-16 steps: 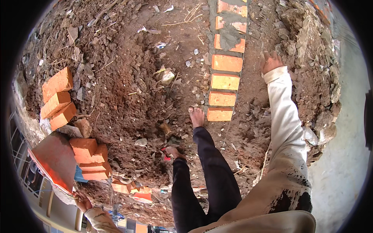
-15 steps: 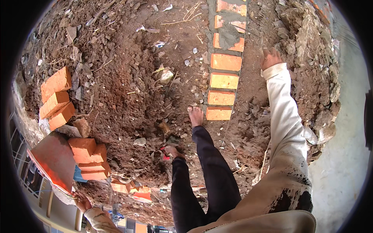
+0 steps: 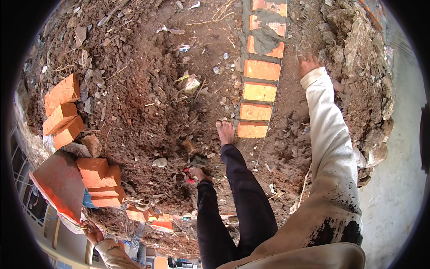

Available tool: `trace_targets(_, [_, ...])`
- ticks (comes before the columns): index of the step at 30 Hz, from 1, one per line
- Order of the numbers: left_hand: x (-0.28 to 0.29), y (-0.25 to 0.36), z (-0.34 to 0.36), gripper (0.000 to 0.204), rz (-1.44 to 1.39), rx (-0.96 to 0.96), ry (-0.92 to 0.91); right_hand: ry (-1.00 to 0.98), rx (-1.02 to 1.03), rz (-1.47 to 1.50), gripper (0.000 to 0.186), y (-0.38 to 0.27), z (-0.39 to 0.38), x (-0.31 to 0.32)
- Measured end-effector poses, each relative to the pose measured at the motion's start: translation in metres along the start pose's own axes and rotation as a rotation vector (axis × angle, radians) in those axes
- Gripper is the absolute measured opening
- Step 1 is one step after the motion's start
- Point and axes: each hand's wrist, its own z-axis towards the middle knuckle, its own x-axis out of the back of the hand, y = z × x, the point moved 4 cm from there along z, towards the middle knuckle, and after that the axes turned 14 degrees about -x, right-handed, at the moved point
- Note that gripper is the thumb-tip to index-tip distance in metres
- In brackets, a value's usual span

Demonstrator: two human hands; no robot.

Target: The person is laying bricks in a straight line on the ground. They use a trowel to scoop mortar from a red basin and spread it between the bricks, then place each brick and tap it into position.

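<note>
My left hand [image 3: 93, 233] is at the lower left, fingers closed at the corner of a shallow reddish pan [image 3: 60, 181] smeared with grey. The pan is tilted beside stacked orange bricks [image 3: 94, 169]. At the upper right, my right hand [image 3: 310, 65] is over the soil with its fingers apart and nothing visible in it. It is nearest to a taut string [image 3: 278, 83] along the right ends of a row of bricks [image 3: 262, 70]. Grey mortar [image 3: 267, 41] lies between and over the far bricks of that row.
Three more bricks [image 3: 60, 119] lie at the far left. My bare feet [image 3: 225, 132] stand on rough soil left of the row. Broken rubble [image 3: 358, 58] borders a pale concrete surface [image 3: 387, 193] on the right. Behind, a person in grey-blue clothing [image 3: 136, 245] is partly visible.
My right hand has shifted slightly farther away, its fingers more spread. My left hand and the pan sit slightly farther left in view. More of the person in the background shows.
</note>
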Motion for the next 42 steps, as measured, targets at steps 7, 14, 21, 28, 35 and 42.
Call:
trace_targets(7, [0.013, 0.001, 0.005, 0.026, 0.024, 0.001, 0.061, 0.043, -0.023, 0.131, 0.042, 0.005, -0.005, -0.007])
trace_targets(14, [0.019, 0.003, 0.004, 0.025, 0.051, -0.015, 0.191, -0.007, -0.066, 0.192, 0.037, 0.0, -0.014, 0.001])
trace_targets(21, [0.017, 0.002, 0.005, 0.026, 0.058, -0.017, 0.223, -0.04, -0.108, 0.197, 0.041, 0.013, -0.02, -0.008])
trace_targets(28, [0.009, 0.001, 0.003, 0.029, 0.114, -0.072, 0.415, 0.002, -0.117, 0.111, 0.043, 0.018, -0.016, -0.021])
trace_targets(35, [-0.006, -0.003, -0.003, 0.031, 0.164, -0.114, 0.507, -0.017, -0.145, 0.097, 0.04, 0.018, -0.011, -0.015])
trace_targets(42, [0.0, -0.002, -0.001, 0.031, 0.159, -0.131, 0.501, -0.052, -0.142, 0.049, 0.035, 0.011, -0.002, -0.01])
